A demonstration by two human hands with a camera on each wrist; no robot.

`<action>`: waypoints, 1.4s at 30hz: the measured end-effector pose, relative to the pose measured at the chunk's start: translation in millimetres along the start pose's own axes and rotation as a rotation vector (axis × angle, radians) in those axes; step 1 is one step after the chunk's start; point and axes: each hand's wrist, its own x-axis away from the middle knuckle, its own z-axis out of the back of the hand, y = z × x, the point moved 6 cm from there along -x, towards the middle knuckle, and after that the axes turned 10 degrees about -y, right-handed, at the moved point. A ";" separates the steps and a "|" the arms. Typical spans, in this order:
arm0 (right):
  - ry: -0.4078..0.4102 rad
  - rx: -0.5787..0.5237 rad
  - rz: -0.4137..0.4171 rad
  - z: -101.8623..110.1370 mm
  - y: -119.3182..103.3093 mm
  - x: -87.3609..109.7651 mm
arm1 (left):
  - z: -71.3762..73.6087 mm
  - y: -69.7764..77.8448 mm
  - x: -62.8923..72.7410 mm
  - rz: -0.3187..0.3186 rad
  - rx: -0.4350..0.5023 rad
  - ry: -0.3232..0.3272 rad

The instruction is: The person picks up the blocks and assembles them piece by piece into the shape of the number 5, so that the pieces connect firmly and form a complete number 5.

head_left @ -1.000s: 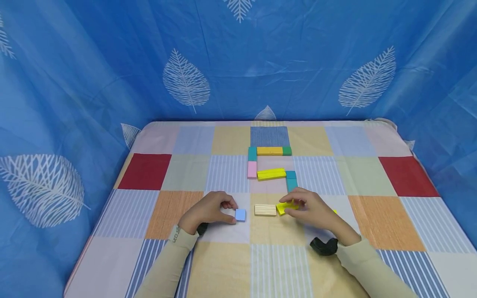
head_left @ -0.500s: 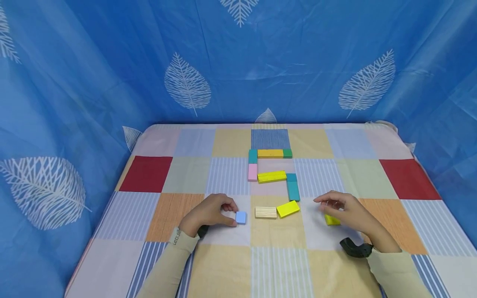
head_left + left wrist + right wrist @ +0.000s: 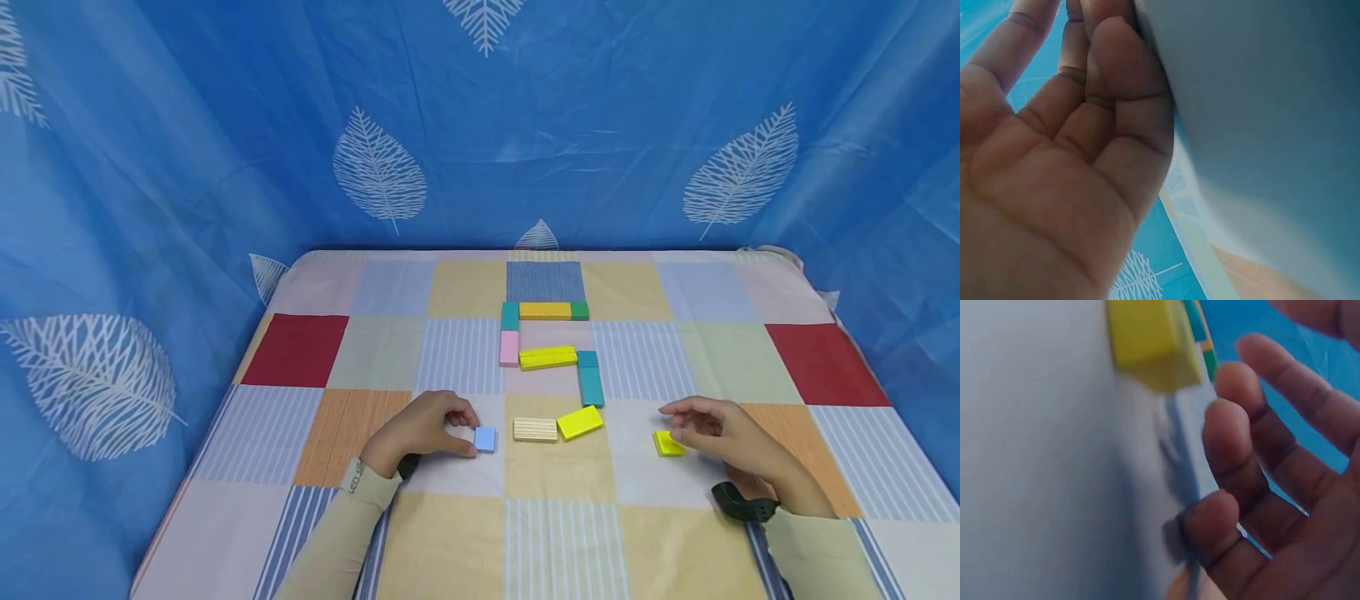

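Note:
A small light blue block [image 3: 485, 439] lies on the cloth left of centre. My left hand [image 3: 423, 427] pinches its left edge, thumb at the near corner and forefinger at the far one. In the left wrist view that hand's curled fingers [image 3: 1135, 119] show, but the block is hidden. On the right, my right hand [image 3: 731, 433] hovers beside a short yellow block [image 3: 667, 444], fingers loosely bent and holding nothing. The right wrist view shows a yellow block [image 3: 1150, 344] in front of the fingertips [image 3: 1229, 434].
A ridged wooden block [image 3: 535, 430] and a tilted yellow block [image 3: 580, 422] meet end to end between the hands. Beyond them, teal [image 3: 590, 385], long yellow [image 3: 547, 358], pink [image 3: 509, 348], orange [image 3: 545, 311] and green blocks [image 3: 579, 311] form a bent line on the patchwork cloth [image 3: 555, 542].
My right hand has let go of the tilted yellow block beside the wooden one and moved right to the short yellow block. The left hand stays at the light blue block.

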 end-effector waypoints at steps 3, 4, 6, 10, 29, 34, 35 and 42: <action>-0.014 -0.026 0.003 0.9 5.1 3.5 | -0.4 0.2 0.3 0.009 0.000 0.001; -0.015 -0.037 -0.008 0.9 7.3 4.5 | -0.5 0.3 0.3 0.009 -0.001 0.002; -0.020 -0.050 -0.028 -0.2 10.9 6.0 | -0.6 0.2 0.4 0.013 0.001 0.002; -0.029 -0.035 -0.103 -2.1 16.2 8.3 | -0.3 0.6 -0.2 0.009 -0.005 0.005; -0.023 0.007 -0.055 -0.2 20.0 8.5 | 3.0 8.5 -3.7 0.018 -0.034 0.023; -0.022 0.024 -0.015 0.4 18.4 8.8 | 2.5 12.1 -8.0 0.019 -0.075 0.031; -0.021 0.028 -0.004 0.5 18.0 8.8 | 2.1 12.5 -9.0 0.020 -0.081 0.033; -0.025 0.022 0.043 0.6 17.0 8.3 | 1.3 15.1 -15.7 0.029 -0.102 0.049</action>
